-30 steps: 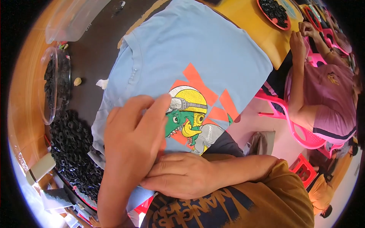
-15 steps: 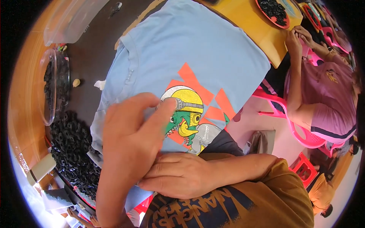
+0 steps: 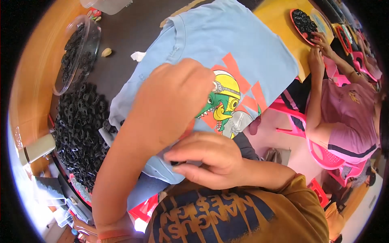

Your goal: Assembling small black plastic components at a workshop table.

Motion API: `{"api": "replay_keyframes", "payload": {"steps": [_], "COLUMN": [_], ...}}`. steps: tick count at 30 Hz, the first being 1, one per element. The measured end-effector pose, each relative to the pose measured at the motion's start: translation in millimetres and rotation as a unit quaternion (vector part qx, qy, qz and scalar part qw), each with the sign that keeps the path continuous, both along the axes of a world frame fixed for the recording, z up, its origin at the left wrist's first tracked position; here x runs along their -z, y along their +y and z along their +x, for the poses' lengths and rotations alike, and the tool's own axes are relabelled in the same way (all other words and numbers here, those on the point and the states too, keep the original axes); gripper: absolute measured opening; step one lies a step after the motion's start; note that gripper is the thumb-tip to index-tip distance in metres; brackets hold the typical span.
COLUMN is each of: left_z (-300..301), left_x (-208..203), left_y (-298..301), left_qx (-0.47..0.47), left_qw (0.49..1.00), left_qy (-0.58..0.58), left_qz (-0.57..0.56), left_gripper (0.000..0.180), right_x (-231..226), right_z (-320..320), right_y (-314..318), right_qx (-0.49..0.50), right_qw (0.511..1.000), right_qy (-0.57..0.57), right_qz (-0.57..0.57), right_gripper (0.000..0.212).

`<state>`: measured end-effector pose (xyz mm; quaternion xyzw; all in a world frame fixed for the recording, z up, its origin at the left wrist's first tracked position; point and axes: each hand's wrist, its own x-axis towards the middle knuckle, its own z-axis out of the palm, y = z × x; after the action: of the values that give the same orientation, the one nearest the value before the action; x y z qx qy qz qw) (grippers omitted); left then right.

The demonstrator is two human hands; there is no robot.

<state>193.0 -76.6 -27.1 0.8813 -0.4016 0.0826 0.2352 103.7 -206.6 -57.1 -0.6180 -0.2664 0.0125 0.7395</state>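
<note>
A light blue T-shirt (image 3: pixel 251 44) with a cartoon print lies spread over the table edge and my lap. My left hand (image 3: pixel 174 97) hovers above it, back of the hand up, fingers curled; its fingertips and anything in them are hidden. Below it, close to my body, my right hand (image 3: pixel 212 160) pinches a small black piece (image 3: pixel 175 163) between thumb and fingers; most of the piece is covered. A large heap of small black plastic parts (image 3: pixel 79 129) lies on the table to the left of my left forearm.
A clear round plastic tub (image 3: pixel 91 52) holding more black parts stands on the dark table (image 3: pixel 125 36). Near it lie a nutshell (image 3: pixel 106 52) and a white scrap (image 3: pixel 138 56). At right, a person in purple (image 3: pixel 348 109) handles black parts on a red plate (image 3: pixel 298 28).
My view has shifted, so the table items sit higher and further right. My right hand has lifted and parted from my left wrist, showing the black piece. My left hand's fingers have curled in.
</note>
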Motion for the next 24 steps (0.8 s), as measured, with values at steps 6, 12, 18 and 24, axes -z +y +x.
{"api": "replay_keyframes", "payload": {"steps": [6, 12, 18, 24], "left_z": [-53, -134, -165, -201], "left_x": [-44, -54, -49, -45], "left_y": [23, 54, 73, 90], "left_qx": [-0.164, -0.222, -0.225, -0.304], "left_qw": [0.96, 0.903, 0.9, 0.896], "left_qy": [0.148, 0.243, 0.214, 0.207], "left_qz": [-0.174, -0.276, -0.307, -0.249], "left_gripper": [0.011, 0.011, 0.014, 0.017], "right_x": [-8, -18, -28, -29], "right_z": [-14, -25, -33, -49], "right_y": [0, 8, 25, 52], "right_qx": [0.021, 0.002, -0.069, -0.13], "right_qw": [0.994, 0.998, 0.997, 0.989], "right_qy": [0.105, 0.054, 0.023, 0.014], "right_qz": [0.028, 0.014, -0.034, -0.064], "right_gripper": [0.024, 0.025, 0.025, 0.026]}}
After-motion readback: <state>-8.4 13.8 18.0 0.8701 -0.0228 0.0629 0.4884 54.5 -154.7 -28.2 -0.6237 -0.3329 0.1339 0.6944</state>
